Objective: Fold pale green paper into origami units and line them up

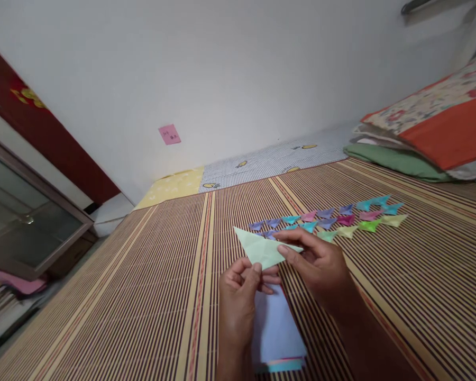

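A pale green paper (pixel 262 251), folded into a triangle, is held up above the striped mat (pixel 166 296). My left hand (pixel 241 296) pinches its bottom corner between thumb and fingers. At its right side, my right hand (pixel 321 264) grips the long corner with thumb and forefinger. Below my hands lies a stack of paper sheets (pixel 280 328), white-blue on top with coloured edges at the near end. Beyond my right hand, several small folded paper shapes (pixel 345 219) in blue, pink, green and yellow stand in rows, partly covered by that hand.
Folded bedding (pixel 452 127) is piled at the back right. Patterned cloth (pixel 262 164) runs along the white wall (pixel 238 69), which has a pink note (pixel 169 134). A glass-fronted cabinet (pixel 27 211) stands on the left, beyond the mat's edge.
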`<state>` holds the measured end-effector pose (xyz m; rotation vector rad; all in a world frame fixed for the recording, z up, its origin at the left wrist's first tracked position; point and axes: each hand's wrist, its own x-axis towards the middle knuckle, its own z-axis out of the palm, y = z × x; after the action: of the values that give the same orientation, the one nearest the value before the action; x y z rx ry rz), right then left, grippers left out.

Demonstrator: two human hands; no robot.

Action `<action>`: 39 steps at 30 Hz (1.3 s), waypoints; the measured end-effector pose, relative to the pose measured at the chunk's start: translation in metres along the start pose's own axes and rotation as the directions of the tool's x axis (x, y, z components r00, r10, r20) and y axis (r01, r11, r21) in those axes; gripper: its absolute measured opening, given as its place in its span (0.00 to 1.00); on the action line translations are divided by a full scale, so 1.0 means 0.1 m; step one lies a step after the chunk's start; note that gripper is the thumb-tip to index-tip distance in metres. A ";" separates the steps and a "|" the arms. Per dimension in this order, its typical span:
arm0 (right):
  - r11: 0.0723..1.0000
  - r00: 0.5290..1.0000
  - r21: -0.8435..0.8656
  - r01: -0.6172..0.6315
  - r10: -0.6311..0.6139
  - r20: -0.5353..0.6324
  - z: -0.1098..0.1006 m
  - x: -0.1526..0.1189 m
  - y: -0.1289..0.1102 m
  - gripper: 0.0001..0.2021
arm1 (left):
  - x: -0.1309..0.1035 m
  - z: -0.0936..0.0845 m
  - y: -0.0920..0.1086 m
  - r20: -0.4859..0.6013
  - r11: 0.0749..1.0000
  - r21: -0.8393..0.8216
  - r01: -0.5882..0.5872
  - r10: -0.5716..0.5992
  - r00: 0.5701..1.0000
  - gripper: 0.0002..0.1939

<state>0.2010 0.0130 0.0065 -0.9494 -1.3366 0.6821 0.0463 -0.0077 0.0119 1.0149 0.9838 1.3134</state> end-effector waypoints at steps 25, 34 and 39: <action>0.990 0.989 -0.100 0.102 -0.111 -0.093 0.03 -0.01 -0.03 0.02 | -0.02 0.08 -0.01 0.062 0.984 -0.130 0.120 -0.113 0.992 0.18; 0.985 0.987 -0.124 0.116 -0.128 -0.094 0.03 -0.04 -0.09 0.03 | -0.01 0.10 0.02 0.089 0.941 -0.271 0.202 -0.185 0.979 0.23; 0.992 0.994 -0.096 0.086 -0.091 -0.058 0.02 -0.03 -0.07 0.02 | -0.01 0.12 -0.03 0.034 0.973 -0.207 0.098 -0.093 0.995 0.20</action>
<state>0.1978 0.0072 0.0115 -0.9723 -1.3567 0.5224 0.0586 -0.0087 0.0118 0.8118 0.8457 1.2917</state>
